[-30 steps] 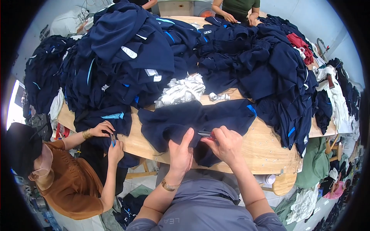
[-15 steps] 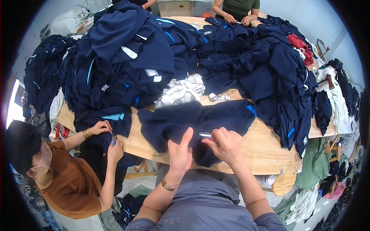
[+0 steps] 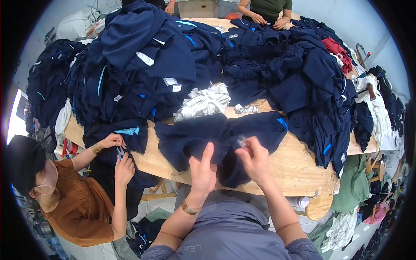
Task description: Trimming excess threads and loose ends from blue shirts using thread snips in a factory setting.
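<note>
A navy garment (image 3: 197, 136) with a light blue trim lies spread on the wooden table (image 3: 299, 167) right in front of me. My left hand (image 3: 203, 171) pinches a fold of its dark cloth near the table's front edge. My right hand (image 3: 255, 159) is closed on the same garment a little to the right, and a small silvery tool (image 3: 241, 141), blurred, sticks up from its fingers.
Heaps of navy garments (image 3: 151, 65) cover most of the table, with a white crumpled cloth (image 3: 203, 102) among them. A person in a brown top (image 3: 78, 208) works on dark cloth at my left. Another person's hands (image 3: 266, 19) work at the far end. Clothes hang at the right (image 3: 355, 182).
My hands have shifted only slightly on the navy garment. The person at my left still works with both hands close together.
</note>
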The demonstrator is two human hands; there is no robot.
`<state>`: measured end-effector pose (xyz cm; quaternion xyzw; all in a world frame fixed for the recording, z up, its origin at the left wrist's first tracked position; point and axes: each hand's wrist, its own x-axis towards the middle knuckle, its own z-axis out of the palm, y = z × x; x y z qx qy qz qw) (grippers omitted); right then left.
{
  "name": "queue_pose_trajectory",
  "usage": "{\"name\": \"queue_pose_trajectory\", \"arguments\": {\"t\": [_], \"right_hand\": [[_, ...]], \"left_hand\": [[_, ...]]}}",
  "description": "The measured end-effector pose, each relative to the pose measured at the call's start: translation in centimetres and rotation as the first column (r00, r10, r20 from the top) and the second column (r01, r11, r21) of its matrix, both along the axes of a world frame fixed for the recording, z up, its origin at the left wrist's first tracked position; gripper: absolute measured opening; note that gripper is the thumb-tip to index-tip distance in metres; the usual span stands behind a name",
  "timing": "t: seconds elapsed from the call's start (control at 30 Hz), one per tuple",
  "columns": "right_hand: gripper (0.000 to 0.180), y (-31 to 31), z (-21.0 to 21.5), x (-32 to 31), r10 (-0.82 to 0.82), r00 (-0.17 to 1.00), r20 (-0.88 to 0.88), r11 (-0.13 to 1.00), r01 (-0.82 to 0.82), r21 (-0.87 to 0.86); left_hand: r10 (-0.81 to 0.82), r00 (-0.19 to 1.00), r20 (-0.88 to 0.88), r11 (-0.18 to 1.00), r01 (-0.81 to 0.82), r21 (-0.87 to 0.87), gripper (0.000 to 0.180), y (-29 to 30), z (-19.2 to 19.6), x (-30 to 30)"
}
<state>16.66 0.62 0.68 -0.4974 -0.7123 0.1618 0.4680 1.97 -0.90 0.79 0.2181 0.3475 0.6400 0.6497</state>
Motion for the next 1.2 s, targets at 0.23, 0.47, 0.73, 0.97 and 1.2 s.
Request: {"name": "queue_pose_trajectory", "arguments": {"t": [0.23,0.47,0.73,0.97,1.2], "right_hand": [[0.029,0.2,2.1,-1.2,0.052,0.914,-0.403,0.871,-0.239,-0.429],[0.030,1.0,0.8,1.0,-0.043,0.649,-0.760,0.861,-0.361,-0.358],[0.027,0.4,2.3,2.0,0.012,0.554,-0.832,0.827,-0.473,-0.303],[0.029,1.0,1.2,5.0,-0.015,0.710,-0.705,0.905,-0.290,-0.311],[0.021,0.9,0.9,2.7,-0.018,0.958,-0.285,0.907,-0.105,-0.408]], "left_hand": [[-0.238,0.964,0.121,0.969,0.244,-0.033,0.055,-0.2,-0.6,-0.2],[-0.401,0.650,-0.646,0.910,0.366,-0.197,0.032,-1.2,-0.2,-1.7],[0.333,0.048,-0.942,0.942,0.017,0.334,0.037,0.3,-2.8,-1.7],[-0.339,0.932,-0.129,0.931,0.352,0.098,0.019,2.6,-1.8,-6.8],[-0.367,0.926,0.085,0.926,0.354,0.133,0.017,2.5,-1.7,-6.0]]}}
